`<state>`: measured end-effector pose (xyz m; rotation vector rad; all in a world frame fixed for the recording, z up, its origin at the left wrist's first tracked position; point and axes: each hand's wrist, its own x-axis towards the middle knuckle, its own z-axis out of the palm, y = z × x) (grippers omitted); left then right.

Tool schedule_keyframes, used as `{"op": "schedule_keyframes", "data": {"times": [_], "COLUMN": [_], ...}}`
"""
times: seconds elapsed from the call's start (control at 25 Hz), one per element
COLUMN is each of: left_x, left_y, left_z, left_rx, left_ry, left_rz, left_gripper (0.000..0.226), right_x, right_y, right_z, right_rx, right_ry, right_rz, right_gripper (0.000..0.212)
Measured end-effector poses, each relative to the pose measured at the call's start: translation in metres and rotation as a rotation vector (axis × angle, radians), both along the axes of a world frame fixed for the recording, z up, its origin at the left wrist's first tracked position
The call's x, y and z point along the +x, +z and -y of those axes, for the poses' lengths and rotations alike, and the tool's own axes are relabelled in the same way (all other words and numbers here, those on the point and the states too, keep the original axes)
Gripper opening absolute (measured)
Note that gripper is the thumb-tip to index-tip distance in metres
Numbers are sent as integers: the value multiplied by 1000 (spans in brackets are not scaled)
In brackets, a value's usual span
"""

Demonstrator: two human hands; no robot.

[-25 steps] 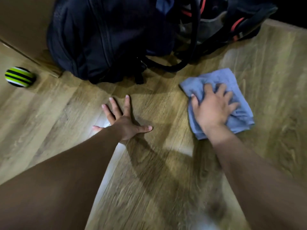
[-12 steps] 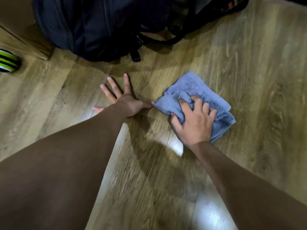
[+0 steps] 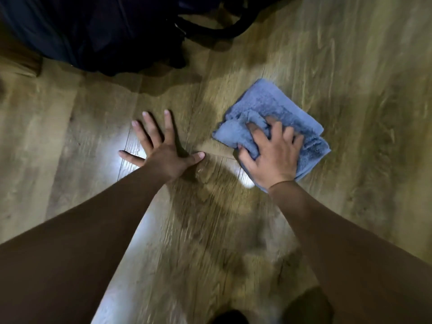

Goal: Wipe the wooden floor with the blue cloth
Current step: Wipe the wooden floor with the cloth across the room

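One blue cloth (image 3: 278, 113) has slid rightward under right hand (image 3: 272, 157); left hand (image 3: 163, 150) flat.

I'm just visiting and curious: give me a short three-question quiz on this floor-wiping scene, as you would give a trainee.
1. True or false: the left hand rests flat, fingers spread, on the brown wooden plank floor.
2. Which hand grips the crumpled blue terry cloth?
A. left
B. right
C. both
3. Fill in: the dark fabric backpack lies at the ___ edge of the view.

Key:
1. True
2. B, the right hand bunches the cloth under its curled fingers
3. top
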<state>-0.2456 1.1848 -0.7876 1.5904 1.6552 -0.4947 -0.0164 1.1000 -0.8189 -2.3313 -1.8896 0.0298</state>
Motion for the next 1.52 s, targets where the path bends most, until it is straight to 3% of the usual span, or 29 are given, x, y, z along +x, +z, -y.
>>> {"op": "schedule_keyframes", "data": {"times": [0.48, 0.6, 0.68, 0.8, 1.08, 1.2, 1.28, 1.44, 1.52], "left_x": [1, -16, -51, -95, -88, -97, -117, -206, -235], "left_y": [1, -11, -17, -34, -28, -7, -4, -16, -18], "left_z": [8, 80, 176, 250, 242, 235, 250, 362, 396], "left_rx": [116, 177, 110, 163, 173, 162, 270, 194, 140], "left_ry": [25, 118, 160, 46, 48, 109, 188, 365, 425], "left_rz": [15, 92, 112, -20, -34, 138, 252, -70, -119], "left_gripper": [122, 99, 100, 98, 92, 77, 70, 108, 115], "right_x": [3, -2, -8, -23, -98, -118, -118, -114, -120], "right_y": [-10, -5, 6, 3, 16, 17, 17, 9, 7], "right_z": [-3, -3, 1, 42, 243, 292, 295, 288, 291], "right_rx": [122, 90, 25, 17, -93, -133, -135, -90, -53], "right_ry": [32, 1, -22, 40, 96, 101, 104, 119, 59], "right_rz": [27, 84, 61, 62, 37, 25, 28, 51, 42], "right_gripper": [47, 53, 56, 55, 53, 56, 57, 56, 55]}}
